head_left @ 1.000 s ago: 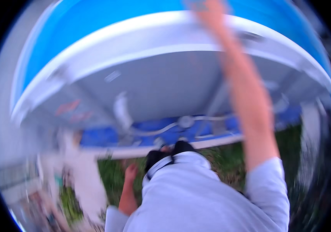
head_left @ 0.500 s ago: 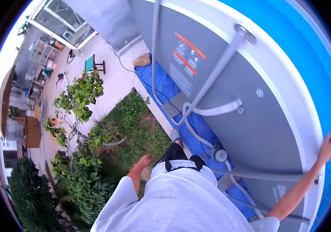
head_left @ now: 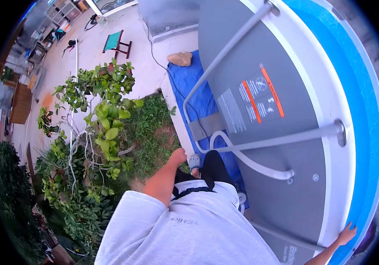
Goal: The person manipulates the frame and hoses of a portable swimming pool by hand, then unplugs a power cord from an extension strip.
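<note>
A large above-ground pool (head_left: 269, 57) with a grey wall, white rim band and blue inside curves along my right. My right hand (head_left: 347, 234) is at its rim, fingers apart over the blue inner lining (head_left: 361, 176); nothing is held in it. In front of my body my left hand (head_left: 179, 156) hangs with its fingers curled, and nothing shows in it. It is nearest to the grass (head_left: 152, 119) and to my foot in a grey clog (head_left: 194, 161). Close by, a grey metal support leg (head_left: 260, 145) slants from the rim down to the ground.
A ribbed hose (head_left: 260, 167) loops out from the pool wall. Blue tarp (head_left: 183, 84) lies under the pool, with a rock (head_left: 180, 58) and a cable (head_left: 153, 42) on it. A leafy shrub (head_left: 107, 119) stands left; a green folding stool (head_left: 114, 41) is farther off on the concrete.
I have moved forward along the pool, so its wall and the stool appear nearer. My left arm has swung forward; my right hand now trails lower in view at the rim.
</note>
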Tool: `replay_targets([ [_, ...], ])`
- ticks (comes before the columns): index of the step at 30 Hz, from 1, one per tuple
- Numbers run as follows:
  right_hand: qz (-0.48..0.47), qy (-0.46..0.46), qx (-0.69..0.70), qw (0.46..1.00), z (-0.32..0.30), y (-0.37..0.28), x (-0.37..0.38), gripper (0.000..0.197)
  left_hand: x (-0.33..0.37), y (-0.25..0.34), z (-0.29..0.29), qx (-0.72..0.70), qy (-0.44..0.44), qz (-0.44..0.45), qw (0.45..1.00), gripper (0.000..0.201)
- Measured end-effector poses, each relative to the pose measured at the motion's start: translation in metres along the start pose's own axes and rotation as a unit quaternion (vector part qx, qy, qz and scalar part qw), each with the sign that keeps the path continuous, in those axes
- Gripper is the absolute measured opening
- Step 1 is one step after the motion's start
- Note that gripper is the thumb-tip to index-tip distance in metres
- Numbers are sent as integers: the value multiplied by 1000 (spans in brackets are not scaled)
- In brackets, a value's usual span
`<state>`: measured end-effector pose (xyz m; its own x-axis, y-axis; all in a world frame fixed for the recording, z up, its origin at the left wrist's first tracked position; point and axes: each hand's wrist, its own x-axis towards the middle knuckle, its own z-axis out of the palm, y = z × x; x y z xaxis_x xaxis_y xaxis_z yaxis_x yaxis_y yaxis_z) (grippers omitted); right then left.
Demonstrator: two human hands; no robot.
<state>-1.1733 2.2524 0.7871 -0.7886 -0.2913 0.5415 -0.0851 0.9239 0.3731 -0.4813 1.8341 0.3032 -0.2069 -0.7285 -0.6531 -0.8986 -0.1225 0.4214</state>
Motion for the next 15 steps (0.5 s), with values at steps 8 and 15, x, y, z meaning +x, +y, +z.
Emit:
replay_targets([
  [8, -78, 131, 464, 873, -201, -291, -10, 36, 95, 114, -114, -52, 92, 44, 993, 33],
  [15, -430, -83, 689, 578, -287, -538, -117, 31, 176, 98, -183, -107, 166, 38, 980, 32],
])
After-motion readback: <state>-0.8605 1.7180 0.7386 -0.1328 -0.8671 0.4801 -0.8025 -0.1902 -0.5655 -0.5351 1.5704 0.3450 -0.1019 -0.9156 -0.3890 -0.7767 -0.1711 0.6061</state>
